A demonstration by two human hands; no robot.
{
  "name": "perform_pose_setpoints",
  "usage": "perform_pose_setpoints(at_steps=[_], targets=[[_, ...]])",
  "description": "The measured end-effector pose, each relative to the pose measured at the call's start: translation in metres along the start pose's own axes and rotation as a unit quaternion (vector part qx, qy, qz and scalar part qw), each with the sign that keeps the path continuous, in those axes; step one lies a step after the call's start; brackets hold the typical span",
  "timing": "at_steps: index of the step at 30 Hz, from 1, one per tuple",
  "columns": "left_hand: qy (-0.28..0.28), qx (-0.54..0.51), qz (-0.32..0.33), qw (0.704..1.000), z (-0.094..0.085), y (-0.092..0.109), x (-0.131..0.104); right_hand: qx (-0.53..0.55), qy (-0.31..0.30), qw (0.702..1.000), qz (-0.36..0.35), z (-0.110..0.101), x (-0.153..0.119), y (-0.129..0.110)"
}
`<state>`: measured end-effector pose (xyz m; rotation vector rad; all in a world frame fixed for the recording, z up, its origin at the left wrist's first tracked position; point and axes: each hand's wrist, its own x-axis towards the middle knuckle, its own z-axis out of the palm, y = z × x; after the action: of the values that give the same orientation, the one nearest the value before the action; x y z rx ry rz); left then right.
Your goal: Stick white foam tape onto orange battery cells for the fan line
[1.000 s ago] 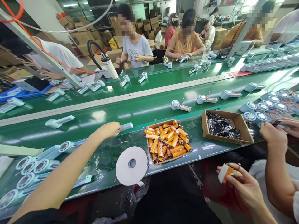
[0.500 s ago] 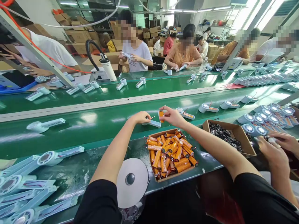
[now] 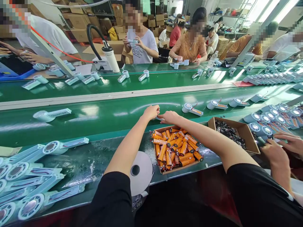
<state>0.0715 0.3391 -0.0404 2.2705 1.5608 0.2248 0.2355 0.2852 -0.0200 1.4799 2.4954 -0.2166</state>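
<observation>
Over the near side of the green conveyor belt my two hands meet. My left hand (image 3: 151,112) is closed around a light blue handheld fan (image 3: 160,119), mostly hidden by the fingers. Against the handle, my right hand (image 3: 170,117) has its fingers bent and pressed together; whatever is between them is hidden. Just below my right forearm sits a cardboard box (image 3: 163,172) heaped with orange wrapped batteries (image 3: 176,146). A white roll (image 3: 145,173) lies beside the box, under my left forearm.
Open fan bodies (image 3: 193,110) line the belt (image 3: 106,121) at right; another fan (image 3: 50,115) lies left. More fans (image 3: 30,205) are piled at lower left. A box of small black parts (image 3: 230,134) stands near a co-worker's hands (image 3: 276,154). Several people work across the belt.
My right hand has come down and left to the fan, and the orange battery it held up is out of sight. The view has shifted slightly.
</observation>
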Motion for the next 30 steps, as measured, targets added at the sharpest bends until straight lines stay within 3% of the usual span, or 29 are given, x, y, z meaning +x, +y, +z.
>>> perform_pose_setpoints(at_steps=[3, 6, 9, 11, 13, 15, 17, 20, 22, 25, 27, 30], targets=[[0.021, -0.015, -0.003, 1.0, -0.008, 0.006, -0.006, -0.032, -0.026, 0.999, -0.005, -0.008, 0.005, -0.008], [0.085, -0.014, -0.001, 0.996, -0.025, 0.004, -0.047, -0.033, -0.029, 0.999, -0.032, -0.017, 0.003, -0.003], [0.134, -0.044, 0.088, 0.986, -0.034, -0.012, -0.141, -0.014, -0.013, 0.999, -0.051, -0.024, -0.013, 0.013], [0.021, -0.073, 0.163, 0.984, -0.031, -0.029, -0.221, 0.011, 0.032, 0.998, -0.054, -0.027, -0.036, 0.023], [-0.095, -0.037, 0.202, 0.974, -0.02, -0.046, -0.297, 0.071, 0.115, 0.988, -0.079, -0.028, -0.073, 0.026], [-0.112, 0.045, 0.193, 0.974, -0.004, -0.061, -0.356, 0.167, 0.207, 0.956, -0.124, -0.028, -0.12, 0.018], [-0.071, 0.105, 0.166, 0.978, 0.011, -0.068, -0.392, 0.263, 0.265, 0.913, -0.166, -0.023, -0.171, 0.0], [0.043, 0.105, 0.143, 0.983, 0.027, -0.06, -0.408, 0.397, 0.274, 0.857, -0.18, 0.0, -0.234, -0.044], [0.16, 0.079, 0.124, 0.976, 0.031, -0.042, -0.405, 0.505, 0.204, 0.828, -0.133, 0.023, -0.256, -0.082], [0.317, 0.051, 0.111, 0.94, 0.036, -0.012, -0.396, 0.596, 0.053, 0.795, -0.102, 0.058, -0.261, -0.144], [0.351, 0.008, 0.104, 0.93, 0.039, 0.0, -0.391, 0.579, -0.013, 0.801, -0.149, 0.076, -0.255, -0.178], [0.376, -0.137, 0.011, 0.916, 0.041, 0.001, -0.386, 0.423, -0.048, 0.88, -0.21, 0.088, -0.248, -0.2]])
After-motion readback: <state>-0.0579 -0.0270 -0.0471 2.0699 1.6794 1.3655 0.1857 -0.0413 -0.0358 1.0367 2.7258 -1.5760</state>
